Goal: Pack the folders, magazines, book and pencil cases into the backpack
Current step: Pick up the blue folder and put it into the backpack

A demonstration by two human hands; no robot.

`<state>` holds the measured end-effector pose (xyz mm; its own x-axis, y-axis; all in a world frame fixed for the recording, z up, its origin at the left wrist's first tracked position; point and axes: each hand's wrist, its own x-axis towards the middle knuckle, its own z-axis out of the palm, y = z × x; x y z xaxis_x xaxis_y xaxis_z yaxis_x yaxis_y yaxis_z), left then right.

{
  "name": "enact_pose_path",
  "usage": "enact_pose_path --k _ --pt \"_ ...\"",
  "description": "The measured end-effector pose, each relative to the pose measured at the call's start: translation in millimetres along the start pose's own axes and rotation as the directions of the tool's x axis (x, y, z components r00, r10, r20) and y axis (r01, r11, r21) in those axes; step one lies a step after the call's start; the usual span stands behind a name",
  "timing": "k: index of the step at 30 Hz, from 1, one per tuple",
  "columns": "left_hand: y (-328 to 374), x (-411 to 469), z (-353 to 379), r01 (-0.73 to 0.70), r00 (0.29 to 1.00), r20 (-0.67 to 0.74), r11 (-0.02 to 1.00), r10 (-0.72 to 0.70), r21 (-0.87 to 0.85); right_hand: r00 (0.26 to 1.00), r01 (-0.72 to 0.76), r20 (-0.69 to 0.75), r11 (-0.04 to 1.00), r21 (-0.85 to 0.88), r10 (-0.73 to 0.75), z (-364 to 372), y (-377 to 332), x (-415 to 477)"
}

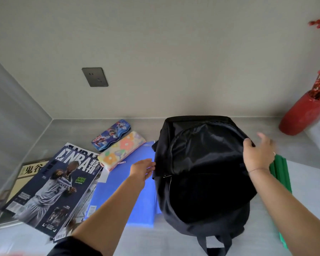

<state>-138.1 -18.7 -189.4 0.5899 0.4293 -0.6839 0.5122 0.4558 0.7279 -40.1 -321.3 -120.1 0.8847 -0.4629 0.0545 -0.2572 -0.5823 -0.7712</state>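
Note:
A black backpack [201,182] lies on the table with its top flap unzipped and the dark lining showing. My right hand [259,154] grips the flap's right edge with the thumb, its fingers spread. My left hand [142,169] touches the bag's left side by the zipper. A blue folder [137,200] lies left of the bag, a green folder [281,182] on its right, partly hidden. Two NBA magazines [54,189] overlap a beige book [29,169]. A floral pencil case [121,149] and a blue cartoon pencil case [111,134] sit behind.
A red vase [303,115] with red berry branches stands at the back right. A grey wall socket [95,77] is on the back wall. A side wall bounds the grey table [312,191] on the left.

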Motion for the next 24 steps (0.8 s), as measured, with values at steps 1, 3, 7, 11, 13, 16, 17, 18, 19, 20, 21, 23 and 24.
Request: enact_pose_path --k 1,3,7,11,13,16,17,18,19,20,21,23,24 --pt "1.8 2.0 -14.6 -0.035 0.998 -0.041 0.999 0.037 0.039 0.991 0.125 -0.041 0.992 0.031 -0.124 1.2 -11.7 -19.0" --pt "1.7 5.8 -50.8 -0.092 0.982 -0.149 0.981 0.118 0.169 0.936 0.348 0.002 0.926 0.148 -0.352 11.5 -34.1 -71.1" --pt "-16.1 7.1 -124.2 -0.004 0.903 -0.355 0.832 0.240 0.555 0.687 0.221 0.610 0.913 0.343 -0.395 59.6 -47.0 -176.4" --pt "-34.9 14.5 -173.2 0.132 0.902 -0.393 0.752 0.179 0.646 0.369 0.119 0.928 0.993 0.004 -0.048 118.7 -32.7 -242.5" --pt "-36.8 21.0 -185.3 0.131 0.935 -0.329 0.732 0.133 0.669 0.391 0.148 0.920 0.985 -0.085 0.020 137.0 -24.2 -253.7" --pt "-34.4 20.6 -192.4 0.067 0.963 -0.253 0.820 0.097 0.568 0.534 0.227 0.844 0.954 -0.195 0.045 156.5 -16.6 -255.8" --pt "-31.7 18.0 -193.7 0.054 0.970 -0.228 0.849 0.079 0.525 0.586 0.233 0.807 0.941 -0.247 0.067 161.4 -17.1 -256.0" --pt "-29.3 15.7 -194.3 0.043 0.975 -0.213 0.879 0.067 0.475 0.612 0.225 0.786 0.933 -0.280 0.088 166.7 -15.9 -253.5" --pt "-25.4 11.5 -192.8 0.047 0.979 -0.201 0.907 0.042 0.418 0.627 0.195 0.771 0.936 -0.294 0.111 169.2 -16.5 -251.9" --pt "-23.7 9.7 -194.3 0.071 0.983 -0.186 0.933 -0.005 0.354 0.640 0.171 0.759 0.940 -0.297 0.123 174.1 -15.8 -249.8" --pt "-21.1 5.3 -194.5 0.115 0.983 -0.170 0.952 -0.068 0.284 0.645 0.114 0.748 0.948 -0.297 0.157 175.9 -17.1 -246.8" --pt "-20.7 6.9 -196.8 0.177 0.979 -0.135 0.966 -0.153 0.190 0.655 -0.022 0.725 0.964 -0.266 0.215 179.2 -17.6 -238.2" --pt "-20.3 6.9 -197.2 0.192 0.979 -0.106 0.966 -0.176 0.174 0.651 -0.095 0.720 0.967 -0.235 0.239 180.2 -16.3 -232.5"
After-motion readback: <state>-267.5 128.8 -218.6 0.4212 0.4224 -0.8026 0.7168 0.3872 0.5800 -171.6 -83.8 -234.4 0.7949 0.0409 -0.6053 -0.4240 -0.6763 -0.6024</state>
